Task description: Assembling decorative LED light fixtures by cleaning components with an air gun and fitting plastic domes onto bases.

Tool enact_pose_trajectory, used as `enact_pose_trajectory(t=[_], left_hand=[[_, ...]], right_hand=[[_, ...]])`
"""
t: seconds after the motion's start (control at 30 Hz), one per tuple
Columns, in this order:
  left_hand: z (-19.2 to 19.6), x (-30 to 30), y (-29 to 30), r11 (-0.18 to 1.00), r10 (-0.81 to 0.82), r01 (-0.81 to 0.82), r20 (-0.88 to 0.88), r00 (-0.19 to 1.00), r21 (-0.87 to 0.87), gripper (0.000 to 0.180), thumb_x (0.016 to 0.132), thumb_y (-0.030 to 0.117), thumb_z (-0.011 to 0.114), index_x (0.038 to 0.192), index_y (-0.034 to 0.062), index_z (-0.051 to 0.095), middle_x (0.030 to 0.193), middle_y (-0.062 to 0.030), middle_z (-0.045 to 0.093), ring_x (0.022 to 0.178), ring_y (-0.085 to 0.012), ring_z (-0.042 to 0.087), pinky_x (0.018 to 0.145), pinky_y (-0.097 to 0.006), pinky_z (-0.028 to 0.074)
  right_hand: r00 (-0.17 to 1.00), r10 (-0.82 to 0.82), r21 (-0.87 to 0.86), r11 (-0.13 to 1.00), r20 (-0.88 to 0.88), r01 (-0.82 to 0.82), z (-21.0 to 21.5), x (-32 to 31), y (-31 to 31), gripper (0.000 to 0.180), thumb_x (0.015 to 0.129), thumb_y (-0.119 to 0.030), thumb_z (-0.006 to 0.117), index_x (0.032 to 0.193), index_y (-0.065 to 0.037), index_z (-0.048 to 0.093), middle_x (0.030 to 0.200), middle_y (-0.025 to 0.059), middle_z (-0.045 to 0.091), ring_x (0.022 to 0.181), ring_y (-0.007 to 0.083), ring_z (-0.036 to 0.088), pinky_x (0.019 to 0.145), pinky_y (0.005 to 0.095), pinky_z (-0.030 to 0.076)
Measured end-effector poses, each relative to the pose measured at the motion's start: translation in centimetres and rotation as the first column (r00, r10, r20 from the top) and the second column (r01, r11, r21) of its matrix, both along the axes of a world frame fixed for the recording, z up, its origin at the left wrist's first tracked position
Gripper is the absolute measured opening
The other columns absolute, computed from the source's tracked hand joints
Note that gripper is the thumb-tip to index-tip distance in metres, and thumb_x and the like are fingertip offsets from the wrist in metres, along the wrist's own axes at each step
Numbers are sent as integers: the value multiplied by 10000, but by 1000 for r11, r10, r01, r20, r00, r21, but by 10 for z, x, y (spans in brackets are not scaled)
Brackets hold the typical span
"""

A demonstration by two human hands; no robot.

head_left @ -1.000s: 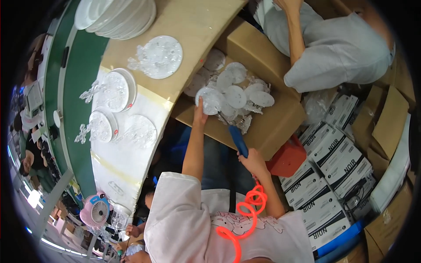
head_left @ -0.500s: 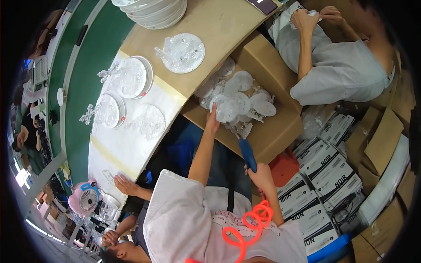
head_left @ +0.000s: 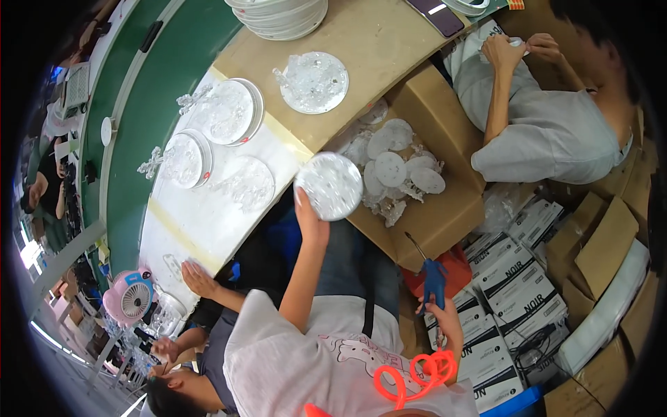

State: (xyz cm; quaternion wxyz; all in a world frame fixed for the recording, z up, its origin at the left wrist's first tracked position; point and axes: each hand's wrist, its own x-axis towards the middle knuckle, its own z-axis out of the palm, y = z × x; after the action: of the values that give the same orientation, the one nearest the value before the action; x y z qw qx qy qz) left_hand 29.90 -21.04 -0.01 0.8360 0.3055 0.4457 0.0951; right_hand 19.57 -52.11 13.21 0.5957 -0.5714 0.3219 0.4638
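My left hand (head_left: 310, 221) grips the edge of a round, clear-and-white disc (head_left: 328, 186), raised between the table and the cardboard box. My right hand (head_left: 445, 316) is closed around a blue air blow gun (head_left: 433, 281) with a thin metal nozzle, low beside the box's near side. An orange coiled hose (head_left: 399, 384) runs from it across my lap. Inside the cardboard box (head_left: 451, 226) lies a heap of clear plastic discs and crystal-like pieces (head_left: 390, 169). On the table, more clear discs (head_left: 229, 111) rest, some stacked on white plates, with one disc (head_left: 314, 82) apart.
A tall stack of white plates (head_left: 281, 17) and a phone (head_left: 436, 15) are at the table's far side. A co-worker's hand (head_left: 199, 279) rests on the table at left, near a pink fan (head_left: 129, 297). Another person (head_left: 549, 132) sits right of the box, above printed cartons (head_left: 514, 278).
My left hand has lifted the disc out of the box, toward the left. My right hand has drawn the blow gun back from the box, to the right and nearer me.
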Motion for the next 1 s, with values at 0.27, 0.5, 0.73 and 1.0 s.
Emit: enact_pose_trajectory(t=[0.27, 0.5, 0.73, 1.0], left_hand=[[-6, 65, 27, 777, 487, -411, -39, 873, 477, 483, 890, 304, 454, 1214, -32, 331, 1219, -190, 392, 1087, -286, 442, 910, -367, 385], [-97, 69, 62, 351, 703, -174, -136, 698, 920, 389, 881, 242, 492, 1083, -84, 427, 1066, -265, 458, 968, -350, 478, 842, -390, 397], [-86, 66, 26, 212, 581, -46, -87, 810, 976, 356, 894, 191, 452, 1079, -111, 421, 1020, -287, 468, 949, -385, 479, 839, -419, 392], [-74, 44, 5, 20, 410, 110, -109, 906, 994, 431, 864, 215, 509, 1132, -107, 409, 1102, -293, 434, 994, -412, 444, 869, -438, 368]], right_hand=[[996, 60, 20, 998, 65, -62, -49, -3, 38, 144, 763, -44, 508, 859, 64, 508, 857, 115, 606, 703, 167, 587, 686, 279, 456], [974, 201, -49, 979, 108, -197, -48, 1, 55, 183, 746, -103, 518, 845, 39, 578, 684, 76, 624, 685, 136, 599, 632, 243, 439], [982, 145, -62, 988, 120, -139, -46, 3, 39, 168, 742, -46, 510, 861, 62, 559, 770, 89, 616, 692, 156, 604, 625, 258, 441], [975, 138, -175, 979, 175, -108, -65, 12, 40, 193, 738, -121, 522, 831, 35, 589, 676, 90, 611, 650, 160, 604, 621, 263, 455]])
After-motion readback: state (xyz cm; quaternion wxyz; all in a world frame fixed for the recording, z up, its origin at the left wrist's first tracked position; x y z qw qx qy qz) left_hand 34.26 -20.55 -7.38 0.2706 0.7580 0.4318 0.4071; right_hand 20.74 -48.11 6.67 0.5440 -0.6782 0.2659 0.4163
